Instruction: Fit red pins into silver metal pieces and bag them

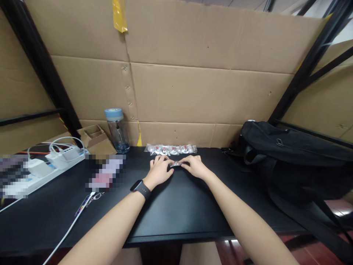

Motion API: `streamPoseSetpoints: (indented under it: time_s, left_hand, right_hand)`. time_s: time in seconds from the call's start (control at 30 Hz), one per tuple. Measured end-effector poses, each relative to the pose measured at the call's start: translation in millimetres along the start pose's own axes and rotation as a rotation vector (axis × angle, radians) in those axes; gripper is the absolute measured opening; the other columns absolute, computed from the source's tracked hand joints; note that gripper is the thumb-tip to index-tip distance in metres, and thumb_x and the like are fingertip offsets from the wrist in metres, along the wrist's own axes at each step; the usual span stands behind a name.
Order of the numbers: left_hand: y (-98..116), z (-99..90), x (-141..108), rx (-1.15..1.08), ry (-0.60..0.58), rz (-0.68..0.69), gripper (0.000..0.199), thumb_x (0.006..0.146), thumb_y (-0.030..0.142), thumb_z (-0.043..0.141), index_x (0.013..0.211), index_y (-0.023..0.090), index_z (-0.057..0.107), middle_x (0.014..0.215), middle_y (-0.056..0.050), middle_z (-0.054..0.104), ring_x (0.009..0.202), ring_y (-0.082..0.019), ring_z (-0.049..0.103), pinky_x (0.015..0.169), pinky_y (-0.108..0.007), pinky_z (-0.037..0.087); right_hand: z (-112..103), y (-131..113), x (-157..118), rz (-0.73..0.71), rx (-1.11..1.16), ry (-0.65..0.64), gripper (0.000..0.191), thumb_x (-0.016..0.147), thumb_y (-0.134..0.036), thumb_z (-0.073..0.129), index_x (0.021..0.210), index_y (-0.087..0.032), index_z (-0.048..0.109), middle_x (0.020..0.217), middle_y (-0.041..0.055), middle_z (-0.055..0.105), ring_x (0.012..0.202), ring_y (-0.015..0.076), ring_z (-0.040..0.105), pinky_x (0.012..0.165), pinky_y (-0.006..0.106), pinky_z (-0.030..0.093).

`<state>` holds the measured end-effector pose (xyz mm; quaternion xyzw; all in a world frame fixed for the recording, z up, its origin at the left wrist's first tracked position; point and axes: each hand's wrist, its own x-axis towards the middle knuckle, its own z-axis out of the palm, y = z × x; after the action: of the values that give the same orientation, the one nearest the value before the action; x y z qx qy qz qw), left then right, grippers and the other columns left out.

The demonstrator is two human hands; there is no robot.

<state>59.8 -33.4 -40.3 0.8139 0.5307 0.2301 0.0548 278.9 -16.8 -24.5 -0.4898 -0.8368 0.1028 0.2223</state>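
A small clear plastic packet (175, 164) lies low over the black table, between my two hands. My left hand (160, 170), with a black watch on its wrist, pinches the packet's left end between thumb and index finger. The right end is pinched in the fingertips of my right hand (195, 166). What is inside the packet is too small to tell. Just behind the hands, a row of shiny clear-wrapped pieces with red marks (174, 150) lies along the cardboard wall.
On the black table (176, 217), a blue-lidded bottle (118, 132) and an open cardboard box (97, 141) stand at the back left. A power strip (55, 167) with white chargers and a blurred phone-like object (107, 175) with a cable lie left. A black bag (300, 165) fills the right.
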Motion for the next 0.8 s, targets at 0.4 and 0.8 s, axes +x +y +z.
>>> streamPoseSetpoints:
  time_s: [0.4, 0.8]
  left_hand:
    - [-2.1, 0.6, 9.5, -0.22, 0.057, -0.258, 0.022, 0.086, 0.049, 0.067, 0.092, 0.03, 0.078, 0.13, -0.003, 0.061, 0.123, -0.032, 0.048, 0.101, -0.05, 0.04]
    - [-1.6, 0.2, 9.8, -0.357, 0.147, -0.362, 0.016, 0.082, 0.041, 0.072, 0.083, 0.027, 0.081, 0.124, -0.002, 0.068, 0.119, -0.028, 0.057, 0.097, -0.041, 0.043]
  right_hand:
    - [-1.3, -2.5, 1.3, 0.065, 0.269, 0.074, 0.026, 0.096, -0.041, 0.055, 0.1, -0.023, 0.073, 0.089, 0.0027, 0.078, 0.088, 0.0214, 0.071, 0.09, 0.035, 0.043]
    - [5.0, -28.4, -4.4, -0.157, -0.224, 0.177, 0.053, 0.085, -0.037, 0.073, 0.134, -0.025, 0.056, 0.129, 0.013, 0.066, 0.117, 0.0304, 0.058, 0.097, 0.046, 0.031]
